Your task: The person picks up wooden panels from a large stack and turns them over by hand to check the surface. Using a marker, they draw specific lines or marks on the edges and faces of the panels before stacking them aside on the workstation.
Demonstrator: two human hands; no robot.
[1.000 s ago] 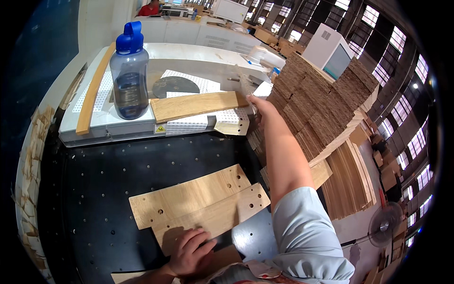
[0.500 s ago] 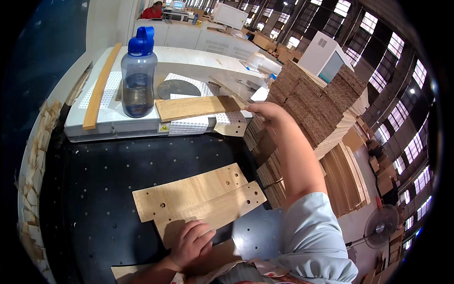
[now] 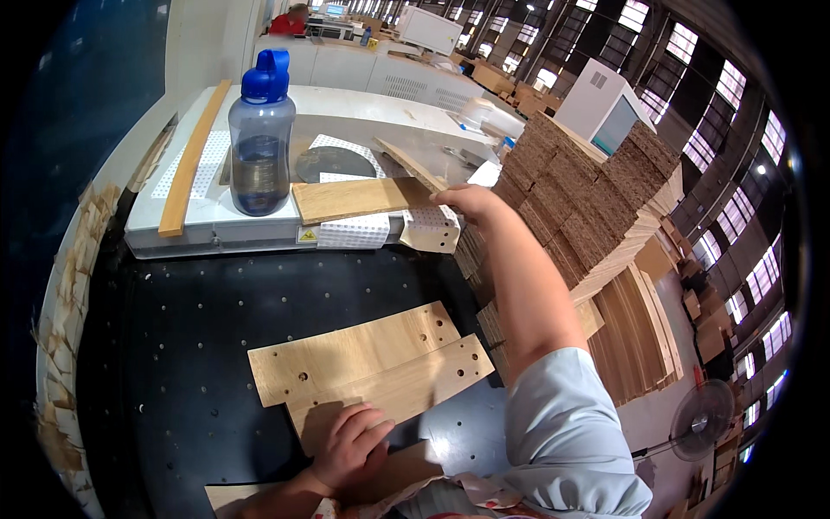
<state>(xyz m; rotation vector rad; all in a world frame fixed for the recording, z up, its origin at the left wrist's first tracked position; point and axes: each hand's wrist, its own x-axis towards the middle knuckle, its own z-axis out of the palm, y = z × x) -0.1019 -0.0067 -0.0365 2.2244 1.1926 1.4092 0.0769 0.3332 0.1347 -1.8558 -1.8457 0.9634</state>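
My right hand [image 3: 467, 201] reaches forward over the white machine bed and pinches the near end of a narrow wooden board [image 3: 410, 164], which is tilted up. Beside it, another wooden board [image 3: 346, 200] lies flat on the bed's front edge. My left hand [image 3: 350, 445] rests with bent fingers on a drilled wooden panel [image 3: 406, 381] on the black table, gripping nothing that shows. A second drilled panel [image 3: 346, 346] lies against its far side. Nearest me, another wooden piece [image 3: 402, 467] is partly hidden by my left arm.
A blue-capped water bottle [image 3: 261, 143] and a long wooden strip [image 3: 194, 160] are on the white machine bed [image 3: 346, 102]. Stacked particleboard pieces [image 3: 579, 186] rise on the right, near a standing fan [image 3: 699, 421]. Behind, a person in red [image 3: 288, 24] is at a desk.
My right hand has shifted slightly left, and the narrow board at its fingers has come up into a tilt. The view has moved slightly; my left hand stays on the panel.
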